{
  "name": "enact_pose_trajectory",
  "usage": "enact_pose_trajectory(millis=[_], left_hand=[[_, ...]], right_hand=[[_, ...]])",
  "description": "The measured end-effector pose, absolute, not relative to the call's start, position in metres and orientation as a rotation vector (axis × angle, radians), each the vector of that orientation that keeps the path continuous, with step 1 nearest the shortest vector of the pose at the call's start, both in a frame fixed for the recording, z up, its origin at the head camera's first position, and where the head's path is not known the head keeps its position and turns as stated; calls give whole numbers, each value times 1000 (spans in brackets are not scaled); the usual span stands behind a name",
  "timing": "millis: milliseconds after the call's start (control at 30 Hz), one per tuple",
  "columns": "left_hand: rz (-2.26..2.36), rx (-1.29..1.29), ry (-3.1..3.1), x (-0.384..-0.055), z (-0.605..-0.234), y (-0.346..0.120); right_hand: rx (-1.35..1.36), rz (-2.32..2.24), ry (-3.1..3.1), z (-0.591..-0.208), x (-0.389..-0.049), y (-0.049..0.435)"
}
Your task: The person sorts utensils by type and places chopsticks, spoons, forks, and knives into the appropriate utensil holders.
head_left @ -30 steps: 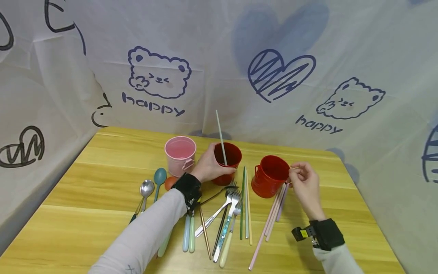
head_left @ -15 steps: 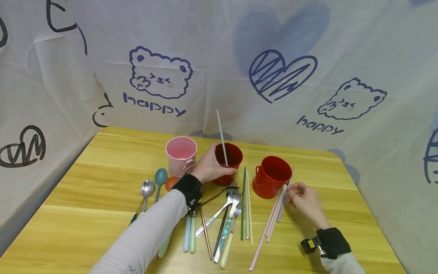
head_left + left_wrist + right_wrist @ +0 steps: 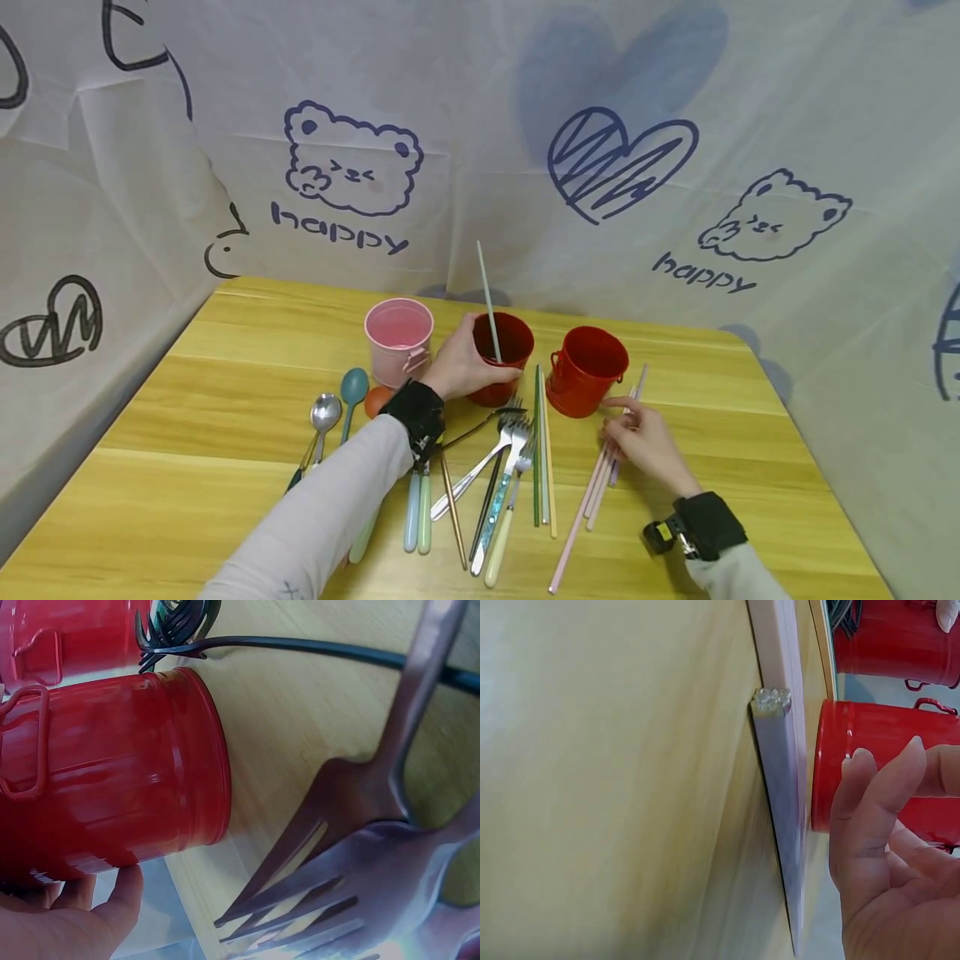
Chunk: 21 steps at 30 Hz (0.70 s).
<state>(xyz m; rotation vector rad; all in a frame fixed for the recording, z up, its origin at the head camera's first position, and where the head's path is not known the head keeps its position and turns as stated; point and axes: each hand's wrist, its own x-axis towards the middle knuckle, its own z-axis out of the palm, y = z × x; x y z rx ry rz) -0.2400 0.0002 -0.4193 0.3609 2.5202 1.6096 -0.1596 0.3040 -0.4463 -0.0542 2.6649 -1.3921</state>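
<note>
My left hand (image 3: 459,363) grips the middle red bucket (image 3: 491,395), thumb across its front. A pale chopstick (image 3: 486,292) leans upright inside it. In the left wrist view, fingertips (image 3: 124,896) press the wall of this bucket (image 3: 112,772). My right hand (image 3: 647,437) is at the lower right side of the second red bucket (image 3: 576,387), index finger extended to its base, other fingers loosely bent and holding nothing. Pink and lilac chopsticks (image 3: 571,542) lie partly under that hand; in the right wrist view one lilac chopstick (image 3: 776,765) shows beside the bucket.
A pink bucket (image 3: 390,358) stands at the left. Several forks (image 3: 517,437) lie fanned in front of the middle bucket, with green and yellow chopsticks (image 3: 537,467) to their right. Spoons (image 3: 326,412) lie at the left. A cloth screen (image 3: 480,167) hangs behind the table.
My right hand has dropped from the right bucket's rim to its base and moved left. That bucket has shifted back and slightly left. My left hand keeps its grip.
</note>
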Motion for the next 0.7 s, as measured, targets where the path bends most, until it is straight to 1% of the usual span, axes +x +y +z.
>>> enact_pose_trajectory(millis=[133, 233, 333, 500, 700], left_hand=[[1614, 364, 2518, -239, -419, 0], [1615, 365, 2515, -239, -419, 0], [1615, 368, 2519, -239, -420, 0], [1612, 368, 2522, -239, -418, 0], [1612, 368, 2518, -236, -415, -1]], right_hand=[[-93, -1429, 2604, -446, -163, 304], [-59, -1418, 2596, -443, -165, 307], [21, -1265, 2681, -437, -166, 315], [100, -837, 2799, -429, -165, 330], [143, -763, 2765, -430, -171, 335]])
